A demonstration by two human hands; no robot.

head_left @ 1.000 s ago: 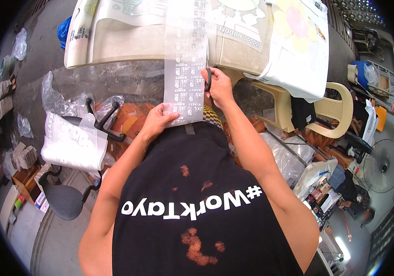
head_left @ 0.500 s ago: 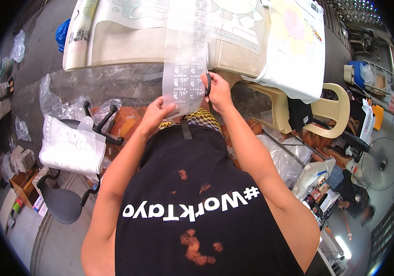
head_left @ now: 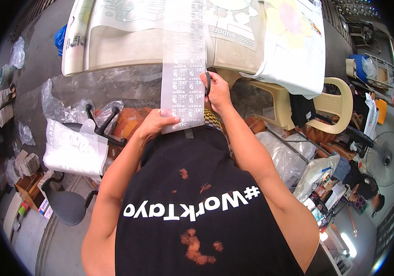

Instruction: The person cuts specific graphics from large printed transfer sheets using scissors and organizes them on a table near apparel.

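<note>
A long strip of translucent film (head_left: 182, 80), printed with rows of small white size labels, hangs from the table toward my lap. My left hand (head_left: 154, 123) is closed on its near left edge, thumb on top. At the strip's right edge, my right hand (head_left: 218, 94) grips a pair of scissors (head_left: 207, 83) by the black handle. The blades point away from me along that edge; I cannot tell how far apart they are. Under the strip's far part lies the pale table (head_left: 128, 49).
Larger printed film sheets (head_left: 234, 27) and a white flower-print sheet (head_left: 291, 55) cover the table. A film roll (head_left: 76, 43) lies at its left end. A beige plastic chair (head_left: 337, 106) stands right, an office chair (head_left: 68, 207) left, a fan (head_left: 385, 158) far right. Another person (head_left: 365, 188) is at the right.
The strip's near end has come closer to me and lies flatter. My left hand has shifted slightly down with it. My right hand stays at the strip's right edge with the scissors.
</note>
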